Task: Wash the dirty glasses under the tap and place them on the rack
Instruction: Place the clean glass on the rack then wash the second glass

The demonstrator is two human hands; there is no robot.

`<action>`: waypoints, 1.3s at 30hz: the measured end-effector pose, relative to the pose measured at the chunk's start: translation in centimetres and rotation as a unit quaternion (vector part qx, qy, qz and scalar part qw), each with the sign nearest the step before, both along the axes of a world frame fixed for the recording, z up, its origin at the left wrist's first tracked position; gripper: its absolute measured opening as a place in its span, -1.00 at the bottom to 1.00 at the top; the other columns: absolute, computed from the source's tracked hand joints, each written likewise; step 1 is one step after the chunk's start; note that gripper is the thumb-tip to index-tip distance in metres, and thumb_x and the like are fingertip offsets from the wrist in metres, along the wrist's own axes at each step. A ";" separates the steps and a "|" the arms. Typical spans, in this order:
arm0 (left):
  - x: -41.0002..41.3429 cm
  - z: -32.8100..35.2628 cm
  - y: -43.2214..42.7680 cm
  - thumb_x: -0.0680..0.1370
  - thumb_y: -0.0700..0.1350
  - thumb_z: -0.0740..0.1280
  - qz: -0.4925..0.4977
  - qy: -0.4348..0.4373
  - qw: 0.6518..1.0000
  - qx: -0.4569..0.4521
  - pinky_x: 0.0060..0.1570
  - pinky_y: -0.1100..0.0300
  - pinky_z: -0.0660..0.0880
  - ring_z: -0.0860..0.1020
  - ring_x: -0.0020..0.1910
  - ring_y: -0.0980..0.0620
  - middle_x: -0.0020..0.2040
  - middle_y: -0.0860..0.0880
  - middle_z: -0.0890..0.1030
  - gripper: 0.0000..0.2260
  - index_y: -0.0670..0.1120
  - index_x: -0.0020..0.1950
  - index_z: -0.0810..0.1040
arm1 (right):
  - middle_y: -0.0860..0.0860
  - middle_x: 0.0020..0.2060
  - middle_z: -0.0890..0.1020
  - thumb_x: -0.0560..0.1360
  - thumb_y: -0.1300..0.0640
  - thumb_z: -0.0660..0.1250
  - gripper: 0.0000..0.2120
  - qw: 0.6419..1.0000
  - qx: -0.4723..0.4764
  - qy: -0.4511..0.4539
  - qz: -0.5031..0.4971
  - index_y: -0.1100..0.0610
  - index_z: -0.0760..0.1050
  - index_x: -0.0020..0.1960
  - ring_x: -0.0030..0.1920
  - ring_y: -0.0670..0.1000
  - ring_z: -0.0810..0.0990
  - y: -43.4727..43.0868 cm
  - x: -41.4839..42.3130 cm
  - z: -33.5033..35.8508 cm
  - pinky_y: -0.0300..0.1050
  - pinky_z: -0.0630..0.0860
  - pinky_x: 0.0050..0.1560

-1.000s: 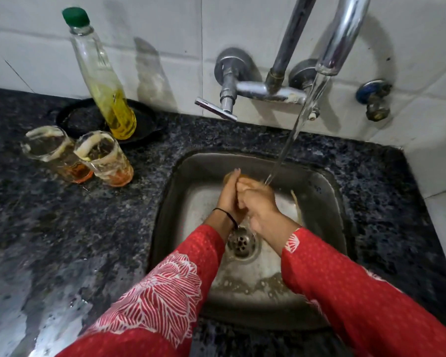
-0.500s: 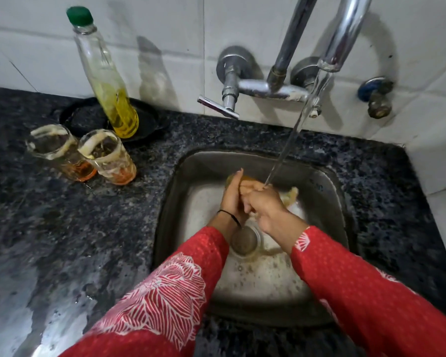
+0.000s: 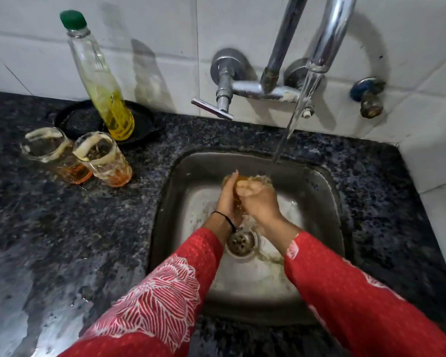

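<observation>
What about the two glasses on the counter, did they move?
No. The left glass and the right glass still stand together, just in front of the bottle and black dish; only the camera shifted.

Tally: glasses 3. Held glass (image 3: 242, 179) sits between my fingers; inner glass (image 3: 102, 158) and outer glass (image 3: 54, 153) stand well left of them. Hands 2: left hand (image 3: 228, 199), right hand (image 3: 258, 202). Bottle (image 3: 101, 83) 1 and black dish (image 3: 80, 119) 1, both far left, beyond my fingertips. Tap (image 3: 255, 88) 1, lever handle (image 3: 211, 108) 1, wall valve (image 3: 368, 97) 1, water stream (image 3: 291, 124) 1. Sink (image 3: 327, 191) 1, drain (image 3: 240, 242) 1, by my wrists.
</observation>
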State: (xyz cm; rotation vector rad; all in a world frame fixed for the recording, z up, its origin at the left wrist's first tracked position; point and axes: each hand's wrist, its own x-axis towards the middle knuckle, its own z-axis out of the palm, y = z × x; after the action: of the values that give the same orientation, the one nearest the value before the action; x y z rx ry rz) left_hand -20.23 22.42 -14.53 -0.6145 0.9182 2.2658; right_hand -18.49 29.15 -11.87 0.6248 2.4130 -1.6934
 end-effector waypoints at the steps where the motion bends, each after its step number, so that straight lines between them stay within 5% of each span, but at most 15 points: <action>1: -0.1 0.0 0.3 0.55 0.19 0.19 0.009 -0.002 1.000 -0.002 -0.14 0.21 0.57 0.63 -0.24 0.01 -0.25 -0.10 0.66 -0.58 -0.15 -0.13 0.57 | 0.14 -0.11 0.67 0.51 0.36 0.26 -0.83 0.991 -0.112 -0.033 -0.060 0.18 0.60 -0.04 -0.14 -0.02 0.67 -0.6 -0.2 0.7 -0.39 0.43 -0.41; 3: -0.5 0.1 0.5 0.56 0.19 0.19 -0.001 -0.015 0.999 -0.031 -0.23 0.26 0.56 0.62 -0.28 0.03 -0.25 -0.09 0.63 -0.61 -0.12 -0.17 0.54 | 0.10 -0.14 0.68 0.50 0.35 0.28 -0.79 0.990 -0.119 -0.016 -0.072 0.11 0.62 -0.10 -0.17 -0.07 0.65 -1.1 0.1 0.8 -0.35 0.47 -0.26; 6: -1.3 0.4 -0.1 0.56 0.21 0.17 -0.069 -0.046 0.991 -0.102 -0.23 0.19 0.56 0.60 -0.24 -0.02 -0.17 -0.13 0.61 -0.57 -0.15 -0.09 0.55 | 0.09 -0.08 0.66 0.49 0.32 0.23 -0.81 0.975 0.130 0.119 0.135 0.13 0.59 -0.05 0.01 0.06 0.63 0.2 2.0 -0.3 -0.12 0.55 0.03; 10: -1.3 0.6 -0.6 0.54 0.28 0.14 -0.110 -0.073 0.987 -0.097 -0.21 0.12 0.56 0.62 -0.20 -0.05 -0.22 -0.14 0.66 -0.46 -0.20 -0.07 0.58 | 0.16 0.10 0.60 0.57 0.25 0.20 -0.78 0.810 0.385 0.200 0.395 0.22 0.55 0.15 0.18 0.11 0.54 3.8 2.4 -0.5 -0.02 0.44 0.24; 13: -0.9 0.4 -0.6 0.54 0.27 0.17 -0.083 -0.049 0.994 -0.050 -0.14 0.11 0.56 0.65 -0.28 -0.03 -0.28 -0.13 0.68 -0.47 -0.20 -0.14 0.60 | -0.05 0.01 0.64 0.55 0.06 0.21 -0.82 0.905 0.297 0.184 0.241 0.01 0.58 0.02 0.04 -0.10 0.60 2.3 2.8 0.1 -0.14 0.53 0.06; 15: -0.4 0.2 -0.6 0.53 0.24 0.21 -0.043 -0.032 0.998 -0.040 -0.16 0.15 0.58 0.65 -0.26 -0.04 -0.24 -0.14 0.68 -0.51 -0.19 -0.10 0.60 | 0.02 -0.06 0.68 0.48 0.25 0.26 -0.81 0.986 0.125 0.058 0.094 0.05 0.62 -0.09 -0.03 -0.03 0.63 0.4 1.9 0.4 -0.16 0.53 -0.12; 18: -0.4 0.0 -0.9 0.44 0.28 0.30 -0.003 -0.022 0.997 -0.076 -0.18 0.17 0.58 0.62 -0.15 -0.07 -0.09 -0.18 0.62 -0.51 -0.16 0.01 0.55 | 0.17 -0.04 0.67 0.45 0.45 0.26 -0.73 0.991 -0.117 -0.032 -0.053 0.24 0.61 0.06 0.01 0.05 0.64 -0.5 1.3 1.3 -0.34 0.43 -0.38; 20: -0.5 0.3 -1.1 0.47 0.28 0.25 -0.023 -0.042 0.995 -0.092 -0.16 0.14 0.55 0.60 -0.15 -0.08 -0.11 -0.17 0.63 -0.52 -0.16 -0.05 0.57 | 0.09 -0.13 0.64 0.46 0.44 0.27 -0.75 0.998 0.033 0.041 0.031 0.20 0.62 0.01 -0.04 0.03 0.61 -0.5 2.0 1.4 -0.34 0.44 -0.26; 23: -0.4 0.8 -1.6 0.56 0.29 0.04 -0.054 -0.082 0.993 -0.061 -0.10 0.09 0.51 0.59 -0.11 -0.10 -0.22 -0.17 0.68 -0.40 -0.20 -0.04 0.59 | 0.08 -0.16 0.55 0.48 0.40 0.19 -0.77 0.883 0.341 0.100 0.306 0.19 0.57 -0.04 -0.08 0.08 0.51 0.9 3.4 0.8 -0.10 0.42 -0.08; 26: 0.4 0.6 -1.9 0.58 0.28 -0.06 -0.053 -0.097 0.993 -0.038 -0.13 0.09 0.49 0.58 -0.11 -0.11 -0.27 -0.17 0.69 -0.36 -0.21 -0.02 0.57 | 0.18 0.14 0.55 0.54 0.29 0.16 -0.74 0.804 0.446 0.093 0.383 0.24 0.49 0.19 0.20 0.18 0.48 1.6 4.5 1.6 0.01 0.41 0.17; 28: 0.7 0.4 -2.2 0.59 0.26 -0.08 -0.047 -0.090 0.994 -0.029 -0.25 0.16 0.54 0.63 -0.21 -0.07 -0.29 -0.14 0.69 -0.38 -0.18 -0.02 0.57 | 0.06 0.28 0.48 0.55 0.22 0.19 -0.70 0.829 0.396 0.153 0.363 0.10 0.45 0.27 0.34 0.04 0.38 1.9 4.9 2.0 -0.14 0.34 0.34; 31: 1.1 1.0 -2.3 0.60 0.24 -0.03 -0.030 -0.069 0.997 -0.026 -0.48 0.29 0.51 0.62 -0.42 0.01 -0.31 -0.09 0.68 -0.44 -0.13 -0.04 0.59 | 0.02 0.17 0.61 0.49 0.23 0.30 -0.71 0.874 0.313 0.244 0.279 0.01 0.54 0.17 0.33 0.02 0.44 3.2 5.4 1.7 -0.14 0.34 0.38; 35: 1.1 2.3 -1.2 0.54 0.16 0.23 0.055 -0.027 0.996 -0.066 -0.19 0.14 0.57 0.62 -0.13 -0.07 0.02 -0.17 0.64 -0.55 -0.18 0.19 0.55 | -0.01 0.00 0.67 0.56 0.24 0.25 -0.81 0.972 0.066 0.220 0.045 0.01 0.58 0.01 0.11 -0.12 0.59 3.2 5.9 1.5 -0.34 0.44 0.19; 37: 0.5 3.3 -0.8 0.49 0.02 0.36 0.120 0.011 0.986 -0.117 -0.14 0.11 0.56 0.60 -0.11 -0.08 -0.05 -0.15 0.63 -0.72 -0.12 0.09 0.59 | 0.02 -0.08 0.69 0.57 0.21 0.25 -0.84 0.971 -0.122 0.173 -0.115 0.03 0.59 -0.05 -0.01 -0.08 0.64 2.5 5.7 1.6 -0.26 0.51 0.10; 39: -0.3 4.7 -0.3 0.49 -0.11 0.39 0.115 0.100 0.964 -0.218 -0.09 0.11 0.52 0.57 -0.14 -0.02 -0.18 -0.05 0.61 -0.97 -0.05 -0.12 0.62 | 0.04 -0.24 0.69 0.61 0.18 0.17 -0.82 0.896 -0.356 0.093 -0.250 0.09 0.54 -0.08 -0.15 -0.05 0.66 2.1 5.4 1.6 -0.22 0.52 -0.01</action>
State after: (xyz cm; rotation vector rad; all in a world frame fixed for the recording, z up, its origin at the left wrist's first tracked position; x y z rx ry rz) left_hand -20.51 22.07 -9.88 -0.7189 1.5405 2.3742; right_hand -13.12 31.24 -10.28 1.0292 1.5605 -2.7285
